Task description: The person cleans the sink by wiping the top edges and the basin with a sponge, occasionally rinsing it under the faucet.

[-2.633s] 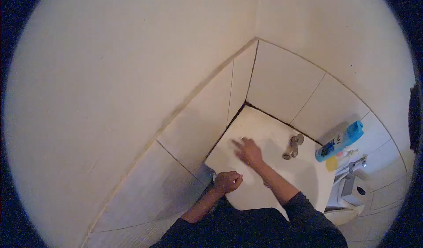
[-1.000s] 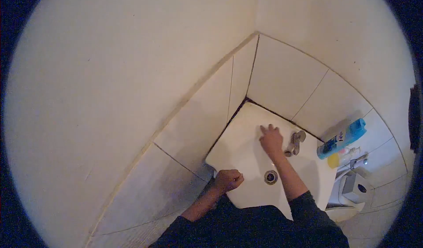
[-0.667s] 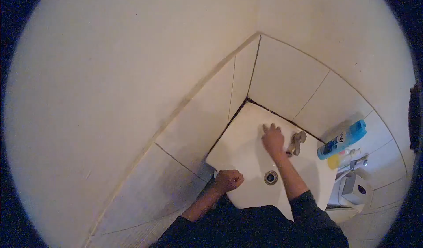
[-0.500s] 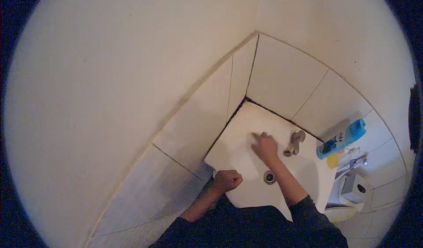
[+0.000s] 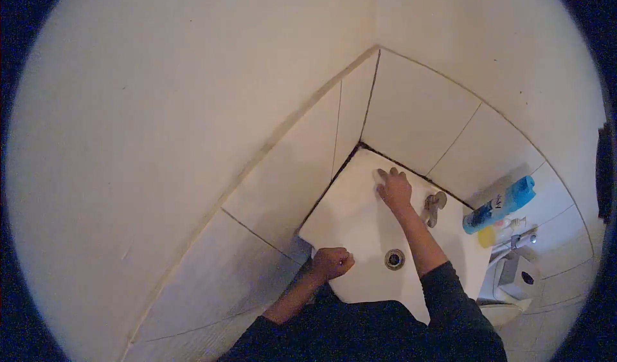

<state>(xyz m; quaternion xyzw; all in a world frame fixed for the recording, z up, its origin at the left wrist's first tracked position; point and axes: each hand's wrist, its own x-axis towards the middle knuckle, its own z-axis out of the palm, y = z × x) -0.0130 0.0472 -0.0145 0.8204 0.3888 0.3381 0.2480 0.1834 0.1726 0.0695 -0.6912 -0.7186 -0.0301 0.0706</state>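
A white washbasin (image 5: 347,220) fills the corner between two tiled walls. My right hand (image 5: 395,188) lies on the basin's flat surface near the back corner, left of the metal tap (image 5: 434,208). Its fingers are spread, and a small pale thing shows at the fingertips, too unclear to name. My left hand (image 5: 332,263) is a fist at the basin's front left edge; whatever it may hold is hidden. Between the hands and nearer the front is the drain (image 5: 394,259).
On the basin's right side stand a blue bottle (image 5: 500,206) and a yellow bottle (image 5: 490,236). Beyond them are a metal fitting (image 5: 526,239), a toilet paper roll (image 5: 528,278) and part of a toilet (image 5: 504,312). Dark sealant lines the wall joint.
My right hand has moved farther back across the basin, toward the wall corner, and its forearm has followed. My left hand has stayed in place.
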